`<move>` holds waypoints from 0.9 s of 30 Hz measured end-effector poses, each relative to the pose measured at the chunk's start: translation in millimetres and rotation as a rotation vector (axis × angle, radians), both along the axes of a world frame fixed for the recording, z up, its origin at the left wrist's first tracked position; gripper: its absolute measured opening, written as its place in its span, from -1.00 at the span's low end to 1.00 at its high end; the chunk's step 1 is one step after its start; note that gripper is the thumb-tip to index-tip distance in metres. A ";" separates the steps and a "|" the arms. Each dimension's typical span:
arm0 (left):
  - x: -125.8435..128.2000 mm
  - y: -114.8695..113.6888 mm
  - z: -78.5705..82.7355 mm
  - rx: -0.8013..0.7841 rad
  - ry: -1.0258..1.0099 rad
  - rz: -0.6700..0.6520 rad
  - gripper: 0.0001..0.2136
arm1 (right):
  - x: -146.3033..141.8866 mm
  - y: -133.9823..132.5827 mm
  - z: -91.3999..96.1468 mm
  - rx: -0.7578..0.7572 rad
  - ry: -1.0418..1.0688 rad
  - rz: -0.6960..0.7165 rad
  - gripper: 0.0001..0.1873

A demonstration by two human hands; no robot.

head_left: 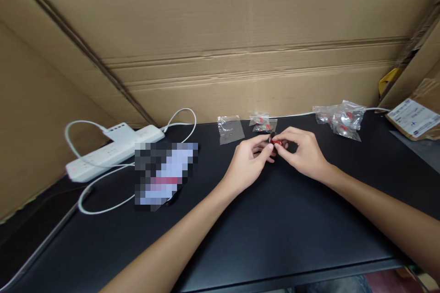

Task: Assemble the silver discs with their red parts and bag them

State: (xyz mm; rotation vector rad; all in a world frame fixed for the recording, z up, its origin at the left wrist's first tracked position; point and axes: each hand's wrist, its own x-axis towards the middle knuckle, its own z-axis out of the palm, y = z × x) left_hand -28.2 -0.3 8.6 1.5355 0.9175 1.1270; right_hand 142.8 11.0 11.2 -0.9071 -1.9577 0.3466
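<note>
Over the middle of the black table (282, 219), my left hand (249, 162) and my right hand (302, 153) meet with fingertips pinched together. Between them they hold a small red and black part (276, 141). Both hands are closed on it. Just behind the hands lie two small clear bags with red parts (263, 123) inside. To their left lies an empty-looking clear bag (230, 129).
A heap of clear bags with red parts (341, 119) lies at the back right. A white power strip (113, 150) with white cables sits at the left. A blurred-out flat object (163, 175) lies beside it. Cardboard walls (220, 41) close in the back and left; a labelled parcel (415, 119) sits far right.
</note>
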 end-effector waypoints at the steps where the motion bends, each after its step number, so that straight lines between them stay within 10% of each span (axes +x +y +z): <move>1: 0.2 0.0 1.0 -0.010 -0.015 0.003 -0.72 | -0.3 -0.7 0.4 0.009 -0.005 -0.001 -0.84; 27: -1.3 1.3 3.1 -0.116 -0.060 0.136 -0.95 | -4.8 -6.6 1.2 0.019 0.004 0.076 -0.86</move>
